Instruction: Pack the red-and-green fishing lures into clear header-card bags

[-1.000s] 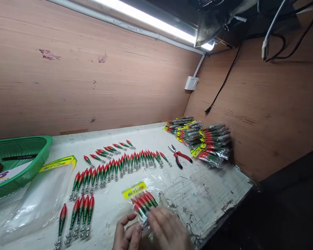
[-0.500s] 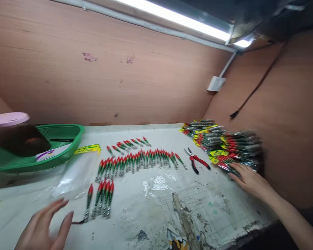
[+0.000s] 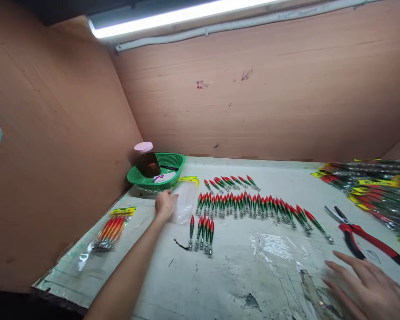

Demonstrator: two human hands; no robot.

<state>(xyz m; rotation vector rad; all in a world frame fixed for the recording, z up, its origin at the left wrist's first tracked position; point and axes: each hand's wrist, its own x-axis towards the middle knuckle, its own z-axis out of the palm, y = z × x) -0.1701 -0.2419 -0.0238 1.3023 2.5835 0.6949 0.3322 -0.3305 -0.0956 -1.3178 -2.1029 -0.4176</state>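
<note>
My left hand (image 3: 165, 205) has its fingers curled at the left edge of a stack of clear plastic bags (image 3: 184, 205) with yellow headers, and appears to pinch the top one. Beside the bags lie red-and-green squid jigs with metal hook crowns: a short upper row (image 3: 232, 183), a long middle row (image 3: 242, 204) and a small lower group (image 3: 205, 233). My right hand (image 3: 366, 284) hovers over the front right of the table, blurred, fingers spread and holding nothing. Just above it lie pliers (image 3: 362, 235) with red-and-black handles.
A green basket (image 3: 143, 183) at the back left holds a pink-lidded container (image 3: 148, 162) and a card. A packed bag of orange jigs (image 3: 112, 229) lies at the left. Bagged jigs (image 3: 376, 193) are piled at the right. A plastic sheet (image 3: 275, 246) lies on the worn table.
The view has turned left. My left hand has moved forward to the plastic bags. My right hand has come away from the pile of bagged jigs and is now in front of the pliers.
</note>
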